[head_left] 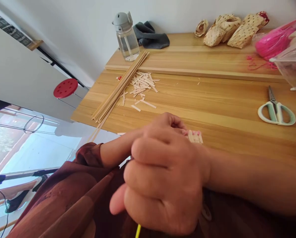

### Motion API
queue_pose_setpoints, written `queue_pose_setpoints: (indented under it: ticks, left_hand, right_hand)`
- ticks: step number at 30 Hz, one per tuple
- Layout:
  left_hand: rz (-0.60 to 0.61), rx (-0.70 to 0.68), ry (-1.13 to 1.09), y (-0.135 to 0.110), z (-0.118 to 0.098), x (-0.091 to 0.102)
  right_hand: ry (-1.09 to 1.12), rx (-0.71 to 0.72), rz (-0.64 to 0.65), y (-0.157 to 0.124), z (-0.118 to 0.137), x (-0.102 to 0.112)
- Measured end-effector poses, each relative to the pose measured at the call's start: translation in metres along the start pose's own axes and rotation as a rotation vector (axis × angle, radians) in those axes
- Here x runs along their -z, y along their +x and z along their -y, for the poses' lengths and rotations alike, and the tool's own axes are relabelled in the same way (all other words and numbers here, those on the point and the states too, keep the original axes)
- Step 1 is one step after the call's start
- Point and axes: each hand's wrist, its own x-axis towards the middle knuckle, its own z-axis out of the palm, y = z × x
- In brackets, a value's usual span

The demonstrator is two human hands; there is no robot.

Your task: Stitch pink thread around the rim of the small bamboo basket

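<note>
Closest to the camera, a bare right hand [163,185] is hovering over dark maroon clothing [71,195], on the person's side of the table's near edge. Its fingers are curling tightly into the palm, the thumb jutting left. One slim, bright-yellow length [138,232] is poking out beneath the fist; whether the fingers are gripping it, I cannot tell.

Farther out, a bare left hand [166,122] is resting by the near edge of the light-brown wooden table [227,107], its fingers bending towards a small, pale, flat piece of strips with pink along its far end [195,137]. That piece is lying just right of the left fingers and beyond the right fist, towards the table's far edge. The left hand is sitting nearer to it and seems to be touching it, but the right hand is hiding the fingertips, so I cannot tell whether they are pinching. The right wrist is covering the piece's near side, leaving its long axis uncertain; its visible strips are running roughly from near edge to far edge.

Scissors with pale mint-and-white handles [275,112] are lying towards the table's right side, blades pointing at the far edge. Long tan strips in a bundle [120,89] are slanting along the left edge, beside a heap of short pale offcuts [142,82].
</note>
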Motion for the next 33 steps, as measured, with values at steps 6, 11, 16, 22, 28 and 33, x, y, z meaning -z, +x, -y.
queue_pose_setpoints:
  ticks: [6,11,16,22,28,33]
  left_hand:
    - [-0.228,0.129,-0.584,0.008,-0.005,0.017]
    - [-0.287,0.155,-0.674,0.007,-0.013,0.017]
    - [-0.302,0.114,-0.643,0.002,-0.014,0.011]
    - [-0.308,0.06,-0.541,-0.011,-0.003,0.018]
    - [-0.313,0.122,-0.595,-0.02,0.004,0.012]
    - [-0.38,0.107,-0.677,-0.014,0.007,-0.002]
  right_hand:
    - [0.198,-0.161,-0.288,-0.047,-0.015,-0.044]
    - [0.281,-0.246,-0.222,-0.064,-0.031,-0.054]
    - [0.248,-0.197,-0.095,-0.068,-0.03,-0.057]
    - [-0.24,-0.203,-0.186,-0.077,-0.017,0.002]
    - [-0.671,-0.447,-0.116,-0.124,-0.036,0.024]
    - [-0.87,-0.422,-0.134,-0.13,-0.042,0.007]
